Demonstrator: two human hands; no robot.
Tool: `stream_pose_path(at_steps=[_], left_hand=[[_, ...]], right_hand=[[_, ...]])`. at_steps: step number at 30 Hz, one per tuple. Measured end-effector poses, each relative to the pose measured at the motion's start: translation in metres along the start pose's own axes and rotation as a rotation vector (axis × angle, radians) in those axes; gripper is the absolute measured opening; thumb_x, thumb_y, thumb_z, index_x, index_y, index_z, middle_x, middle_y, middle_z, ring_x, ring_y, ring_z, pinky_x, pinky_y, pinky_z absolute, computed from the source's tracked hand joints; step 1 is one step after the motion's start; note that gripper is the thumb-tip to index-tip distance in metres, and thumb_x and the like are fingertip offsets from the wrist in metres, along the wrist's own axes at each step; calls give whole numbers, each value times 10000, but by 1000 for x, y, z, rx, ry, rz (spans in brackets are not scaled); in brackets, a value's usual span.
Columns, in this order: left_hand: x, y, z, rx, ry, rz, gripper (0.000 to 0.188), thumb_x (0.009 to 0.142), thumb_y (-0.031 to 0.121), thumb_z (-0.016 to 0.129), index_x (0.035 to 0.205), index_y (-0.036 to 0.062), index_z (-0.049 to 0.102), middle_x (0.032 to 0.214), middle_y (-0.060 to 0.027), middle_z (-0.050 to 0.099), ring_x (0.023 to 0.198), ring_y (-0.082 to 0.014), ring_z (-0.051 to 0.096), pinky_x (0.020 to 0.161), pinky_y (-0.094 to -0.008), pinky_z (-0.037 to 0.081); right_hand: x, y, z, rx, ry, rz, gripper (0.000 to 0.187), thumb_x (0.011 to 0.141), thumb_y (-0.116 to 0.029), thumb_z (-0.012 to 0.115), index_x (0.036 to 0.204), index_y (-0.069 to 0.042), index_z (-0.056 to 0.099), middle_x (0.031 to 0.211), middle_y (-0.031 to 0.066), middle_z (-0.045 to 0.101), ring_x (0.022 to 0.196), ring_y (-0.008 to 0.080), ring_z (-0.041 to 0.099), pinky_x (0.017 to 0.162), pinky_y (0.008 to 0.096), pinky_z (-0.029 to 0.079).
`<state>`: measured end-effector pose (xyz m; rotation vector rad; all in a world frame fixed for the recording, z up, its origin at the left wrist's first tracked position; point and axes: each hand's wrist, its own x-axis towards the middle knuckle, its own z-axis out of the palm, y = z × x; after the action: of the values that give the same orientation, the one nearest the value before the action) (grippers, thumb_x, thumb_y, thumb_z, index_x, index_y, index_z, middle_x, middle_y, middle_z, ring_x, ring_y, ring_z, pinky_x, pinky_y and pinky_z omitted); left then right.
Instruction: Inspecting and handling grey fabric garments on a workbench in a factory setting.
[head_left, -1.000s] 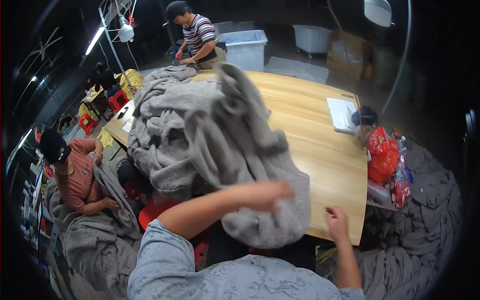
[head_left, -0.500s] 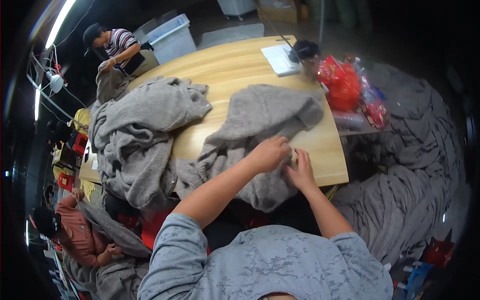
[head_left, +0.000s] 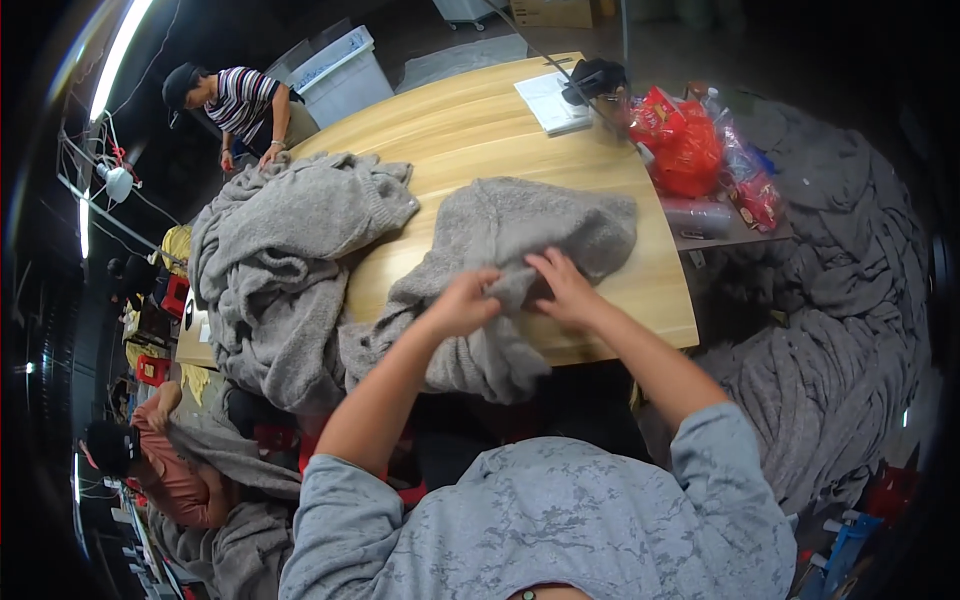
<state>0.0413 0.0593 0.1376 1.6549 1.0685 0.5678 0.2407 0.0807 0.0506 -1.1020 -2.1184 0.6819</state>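
pile (head_left: 285, 240) blocks left; tabletop (head_left: 460, 125) open beyond garment (head_left: 482, 232)

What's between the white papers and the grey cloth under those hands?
In the head view, only wooden tabletop shows between the white papers and the grey cloth.

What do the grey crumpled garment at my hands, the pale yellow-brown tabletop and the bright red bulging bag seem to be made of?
Grey garment: probably knitted yarn, matte; fuzzy, textured surface, soft folds. Fibre unclear.
Tabletop: wood or wood-look laminate, smooth; long grain streaks.
Red bag: likely thin plastic, shiny; crinkled highlights.
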Motion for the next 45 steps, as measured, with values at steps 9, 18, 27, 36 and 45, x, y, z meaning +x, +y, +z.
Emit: stream_pose_path(at_steps=[9, 18, 27, 36, 45], left_hand=[[-60, 216, -172, 1194, 884, 309, 219, 670, 47, 548, 882, 23, 597, 808, -151, 614, 766, -250, 605, 699, -325, 463], [-85, 257, -240, 446, 652, 170, 353, 758, 335, 662, 906, 26, 578, 827, -37, 597, 711, -150, 582, 634, -287, 475], [-53, 371, -122, 272, 321, 1062, 230, 854, -16, 366, 1012, -24, 532, 936, -121, 588, 860, -222, 584, 759, -347, 496], [-78, 252, -120, -708, 485, 876, 334, 923, 234, 327, 1127, 20, 483, 1075, -128, 549, 948, -202, 558, 824, -358, 466], [-158, -103, -98, -384, 1167, -509, 539, 799, 125, 548, 1263, 23, 294, 1238, -230, 377, 1090, -344, 450, 844, -439, 437]], right_hand=[[184, -90, -171, -295, 612, -143, 211, 704, -95, 495, 885, -50, 593, 823, 209, 592, 768, 358, 573, 667, 398, 457], [139, -230, -376, 574, 949, -65, 219, 844, -81, 400, 866, -40, 614, 764, 88, 606, 657, 240, 585, 609, 363, 484], [202, -250, -364, 736, 897, -413, 238, 890, -143, 397, 901, -20, 601, 778, 92, 577, 673, 223, 561, 579, 322, 466], [279, -277, -159, 250, 330, -466, 312, 811, -159, 526, 1086, -11, 514, 920, 151, 585, 811, 242, 562, 707, 335, 453], [61, -139, 39, 68, -516, -49, 358, 814, -136, 519, 1158, -47, 472, 1034, 181, 531, 973, 289, 521, 838, 409, 422]])
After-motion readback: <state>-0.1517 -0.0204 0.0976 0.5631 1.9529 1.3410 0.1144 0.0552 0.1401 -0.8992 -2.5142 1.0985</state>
